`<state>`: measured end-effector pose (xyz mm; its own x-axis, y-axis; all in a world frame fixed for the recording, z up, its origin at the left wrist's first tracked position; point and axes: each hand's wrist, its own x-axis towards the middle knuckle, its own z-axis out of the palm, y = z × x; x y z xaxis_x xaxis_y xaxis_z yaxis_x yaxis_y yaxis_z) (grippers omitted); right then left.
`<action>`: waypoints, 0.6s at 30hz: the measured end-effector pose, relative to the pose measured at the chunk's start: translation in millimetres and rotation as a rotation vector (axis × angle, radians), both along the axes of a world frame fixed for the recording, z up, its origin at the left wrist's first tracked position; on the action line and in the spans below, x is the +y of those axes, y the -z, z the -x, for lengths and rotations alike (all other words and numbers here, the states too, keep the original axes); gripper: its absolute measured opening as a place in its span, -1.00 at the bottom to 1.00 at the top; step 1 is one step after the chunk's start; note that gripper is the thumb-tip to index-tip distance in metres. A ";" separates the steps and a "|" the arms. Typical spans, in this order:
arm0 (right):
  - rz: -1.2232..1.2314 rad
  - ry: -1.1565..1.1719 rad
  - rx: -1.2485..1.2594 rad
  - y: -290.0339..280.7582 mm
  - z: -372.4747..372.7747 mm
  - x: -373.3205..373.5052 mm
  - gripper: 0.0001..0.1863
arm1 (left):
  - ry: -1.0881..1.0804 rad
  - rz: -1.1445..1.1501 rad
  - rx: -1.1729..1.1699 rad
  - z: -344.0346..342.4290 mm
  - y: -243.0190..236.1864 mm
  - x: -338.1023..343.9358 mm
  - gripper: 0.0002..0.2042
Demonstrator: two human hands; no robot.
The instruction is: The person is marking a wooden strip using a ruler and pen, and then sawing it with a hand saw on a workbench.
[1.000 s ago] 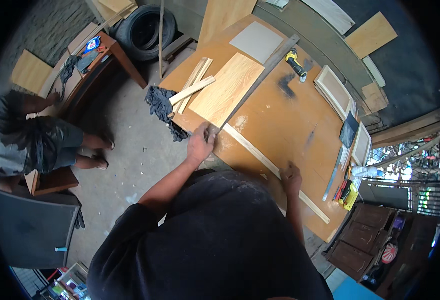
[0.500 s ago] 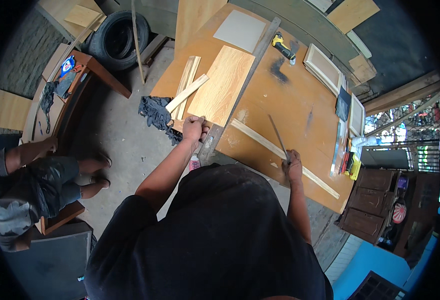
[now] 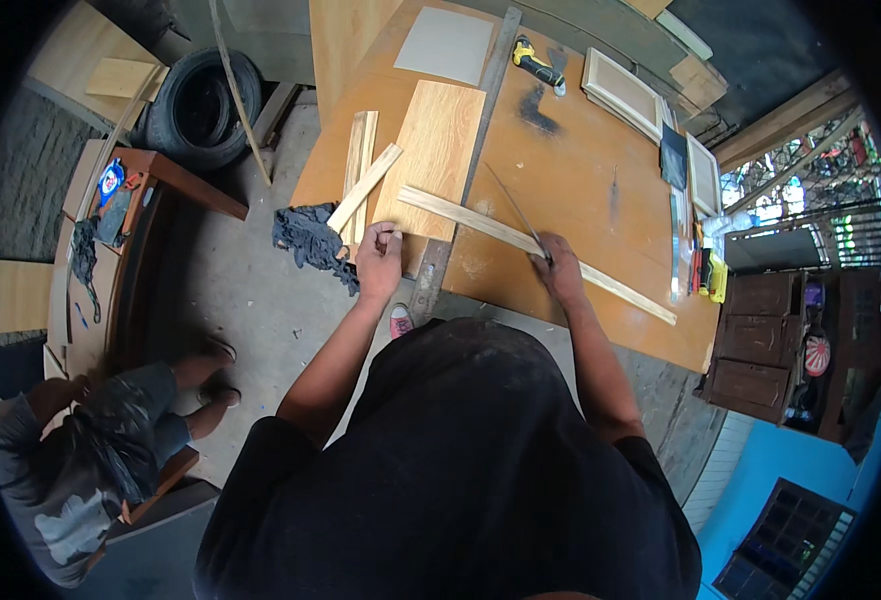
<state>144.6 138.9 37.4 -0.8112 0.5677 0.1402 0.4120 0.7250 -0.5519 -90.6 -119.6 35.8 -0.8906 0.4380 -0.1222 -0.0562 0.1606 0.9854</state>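
A rectangular wood-grain board (image 3: 435,135) lies on the brown worktable (image 3: 600,190). My left hand (image 3: 378,262) is closed at its near left corner, thumb and fingers pinching the edge. My right hand (image 3: 560,268) is closed round a long, thin, dark blade-like tool (image 3: 509,201) that points away to the left; its exact kind is unclear. Under that hand runs a narrow pale wooden strip (image 3: 620,289), whose left end rests across the board. Shorter wooden strips (image 3: 365,187) lie crossed left of the board, beside a crumpled dark cloth (image 3: 308,240).
A metal straightedge bar (image 3: 497,62) crosses the table. Farther back lie a yellow-black power drill (image 3: 538,66), a grey sheet (image 3: 444,44) and stacked panels (image 3: 622,95). Another person (image 3: 100,450) works at the left, by a bench (image 3: 105,255). A tire (image 3: 205,108) stands behind.
The pale strip has shifted left, so its end now overlaps the board. My right hand moved left with it, still holding the thin tool. My view has turned slightly.
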 end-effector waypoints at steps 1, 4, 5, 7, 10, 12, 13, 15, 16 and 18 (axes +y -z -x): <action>-0.004 -0.001 0.000 2.8 9.4 -3.5 -0.58 | 0.012 0.004 0.004 -0.3 -2.6 -3.5 -0.85; 0.004 0.000 0.053 1.1 28.9 -12.3 -0.57 | 0.047 0.047 0.050 -2.4 -2.5 -17.4 -0.81; 0.007 0.007 0.071 -1.8 31.9 -14.8 -0.57 | 0.055 0.050 0.052 -2.9 2.6 -25.4 -0.81; 0.016 0.052 0.039 -5.4 26.3 -15.6 -0.54 | 0.161 0.075 0.065 -4.1 12.3 -43.5 -0.79; -0.012 0.142 -0.013 -0.2 0.4 -12.8 -0.50 | 0.370 0.018 -0.026 -16.4 6.4 -59.2 -0.73; -0.048 0.187 -0.030 8.0 -15.7 -12.3 -0.48 | 0.488 -0.081 -0.069 -28.4 -7.1 -68.3 -0.71; -0.061 0.195 -0.036 9.8 -21.2 -12.2 -0.48 | 0.681 -0.117 -0.140 -35.5 -13.9 -73.9 -0.66; -0.075 0.204 -0.044 16.8 -27.7 -7.1 -0.47 | 0.874 -0.155 -0.213 -42.3 -36.9 -79.5 -0.60; -0.089 0.198 -0.038 20.8 -28.8 -4.7 -0.48 | 0.919 0.081 -0.472 -41.3 -55.7 -84.0 -0.53; -0.097 0.185 -0.027 23.5 -27.9 -0.8 -0.50 | 0.936 0.325 -0.728 -37.2 -60.0 -90.6 -0.46</action>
